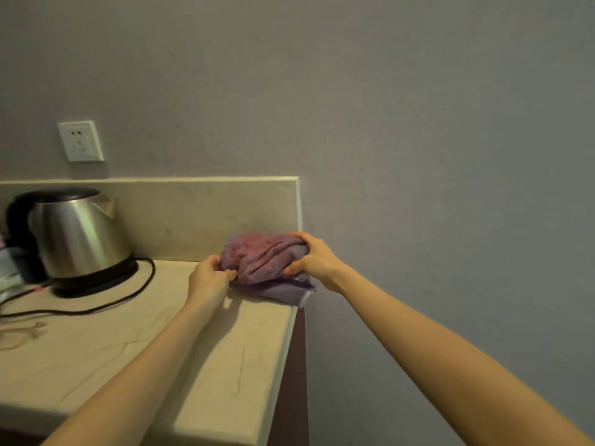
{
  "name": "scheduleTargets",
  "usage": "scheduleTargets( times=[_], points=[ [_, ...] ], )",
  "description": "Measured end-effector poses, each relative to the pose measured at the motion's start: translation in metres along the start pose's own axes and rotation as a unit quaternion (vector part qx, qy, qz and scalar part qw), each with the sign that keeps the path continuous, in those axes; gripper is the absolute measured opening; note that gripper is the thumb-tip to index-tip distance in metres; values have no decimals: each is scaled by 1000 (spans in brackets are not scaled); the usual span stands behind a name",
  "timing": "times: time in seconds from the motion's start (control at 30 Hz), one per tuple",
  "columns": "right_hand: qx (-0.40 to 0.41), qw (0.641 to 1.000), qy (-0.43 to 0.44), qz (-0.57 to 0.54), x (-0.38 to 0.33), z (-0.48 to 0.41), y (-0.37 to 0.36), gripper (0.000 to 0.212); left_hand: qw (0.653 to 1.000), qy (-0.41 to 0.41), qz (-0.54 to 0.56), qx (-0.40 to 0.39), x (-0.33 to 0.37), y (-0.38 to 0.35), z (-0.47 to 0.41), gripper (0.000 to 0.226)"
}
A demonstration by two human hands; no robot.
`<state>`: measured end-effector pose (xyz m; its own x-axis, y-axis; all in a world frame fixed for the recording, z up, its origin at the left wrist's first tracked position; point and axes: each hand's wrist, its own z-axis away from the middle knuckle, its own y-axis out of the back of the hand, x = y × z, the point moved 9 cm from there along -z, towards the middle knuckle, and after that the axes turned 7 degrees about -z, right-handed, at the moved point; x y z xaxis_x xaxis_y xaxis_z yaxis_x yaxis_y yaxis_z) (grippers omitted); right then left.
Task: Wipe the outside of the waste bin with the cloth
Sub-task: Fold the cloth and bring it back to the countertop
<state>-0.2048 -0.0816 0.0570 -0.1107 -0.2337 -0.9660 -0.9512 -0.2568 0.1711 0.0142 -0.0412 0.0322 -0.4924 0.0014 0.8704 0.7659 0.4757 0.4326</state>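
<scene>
A bunched purple-pink cloth (262,262) lies at the far right corner of the beige countertop (128,349), against the backsplash. My left hand (209,278) pinches its left edge between thumb and fingers. My right hand (317,260) grips its right side, fingers curled over the top and thumb underneath. A corner of the cloth hangs over the counter's right edge. No waste bin is in view.
A steel electric kettle (82,236) stands on its black base at the left, its black cord (96,307) looping across the counter. A white wall socket (80,141) sits above it. Glasses (19,336) lie at the left edge. The counter ends at its right edge (286,349) beside a grey wall.
</scene>
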Motion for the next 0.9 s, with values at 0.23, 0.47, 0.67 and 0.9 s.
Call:
scheduleTargets(
  times=[0.23, 0.47, 0.67, 0.9],
  points=[
    [87, 975, 60, 195, 26, -16, -4, 56, 996, -17, -88, -20, -21, -18, -30, 32],
    [101, 961, 35, 254, 41, -25, -12, 26, 991, -33, -127, 21, -15, -19, -37, 30],
    [85, 960, 18, 265, 43, -29, -26, 35, 982, 9, -182, 57, -18, -13, -35, 29],
    [31, 991, 13, 127, 48, -17, -17, 68, 976, -9, -205, 69, -14, -7, -28, 30]
  ],
)
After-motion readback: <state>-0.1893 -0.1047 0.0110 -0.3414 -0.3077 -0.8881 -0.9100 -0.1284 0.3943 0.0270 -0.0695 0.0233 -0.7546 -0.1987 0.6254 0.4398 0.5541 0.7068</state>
